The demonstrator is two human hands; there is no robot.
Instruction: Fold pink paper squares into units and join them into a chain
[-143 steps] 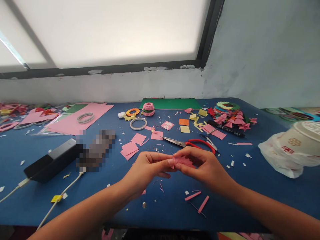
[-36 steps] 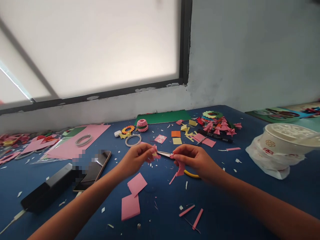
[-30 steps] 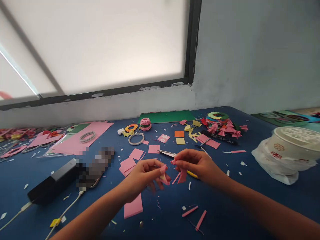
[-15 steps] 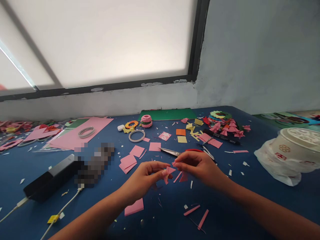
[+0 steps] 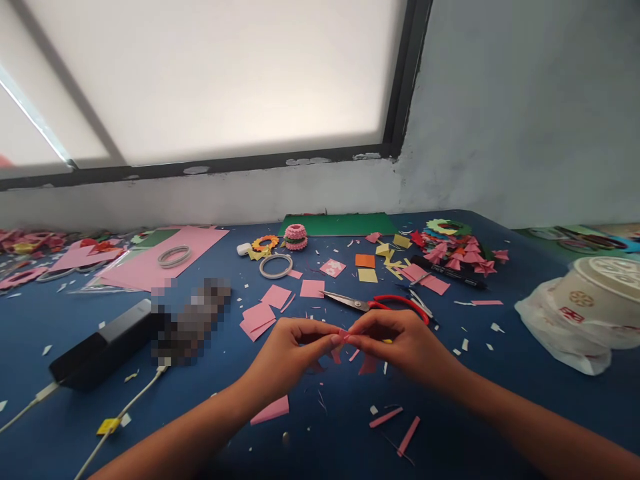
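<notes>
On the blue table, both hands pinch pink paper; no writing legible.

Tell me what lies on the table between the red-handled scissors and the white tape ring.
In the head view, between the red-handled scissors and the white tape ring lie a pink paper square and a patterned pink square.

hands: my left hand and right hand have come back together, fingertips now meeting
paper piece: I pinch it with both hands again
scissors: back in full view
</notes>
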